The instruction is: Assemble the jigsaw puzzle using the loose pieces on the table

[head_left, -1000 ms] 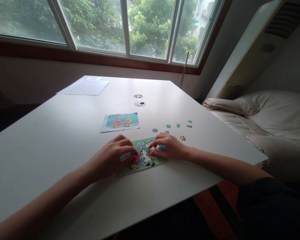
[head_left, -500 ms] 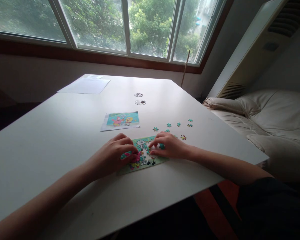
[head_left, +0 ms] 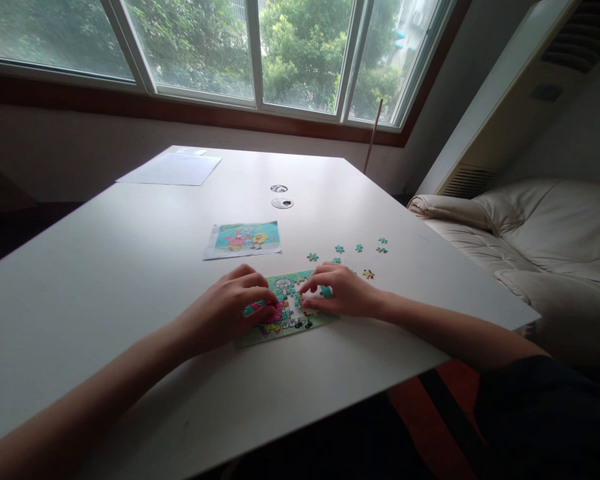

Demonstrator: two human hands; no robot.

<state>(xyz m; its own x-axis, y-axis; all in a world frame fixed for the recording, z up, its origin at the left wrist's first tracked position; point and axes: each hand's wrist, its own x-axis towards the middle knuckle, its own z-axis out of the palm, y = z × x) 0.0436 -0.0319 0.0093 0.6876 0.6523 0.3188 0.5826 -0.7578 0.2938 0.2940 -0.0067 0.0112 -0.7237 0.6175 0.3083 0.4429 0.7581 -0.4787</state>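
A partly assembled jigsaw puzzle [head_left: 283, 323] with cartoon figures lies on the table, with a white gap in its right half. My left hand [head_left: 247, 300] rests on the puzzle's left side, its fingers bent and the thumb and forefinger pressed down on the pink figure. Over the right half is my right hand [head_left: 337, 290], thumb and forefinger pinching a small puzzle piece [head_left: 300, 299] at the gap's edge. A loose teal piece [head_left: 326, 292] shows under the right palm. Exactly how the right fingertips meet the piece is hard to make out.
Several loose puzzle pieces [head_left: 359, 248] lie beyond my right hand. A printed reference picture [head_left: 245, 239] is behind the puzzle. Farther back are two round items [head_left: 283, 203] and a white sheet [head_left: 173, 170]. A pale sofa [head_left: 530, 233] stands right of the white table [head_left: 130, 280].
Both hands hold nearly the same place on the puzzle. The whole view has shifted very slightly; no piece has clearly moved.
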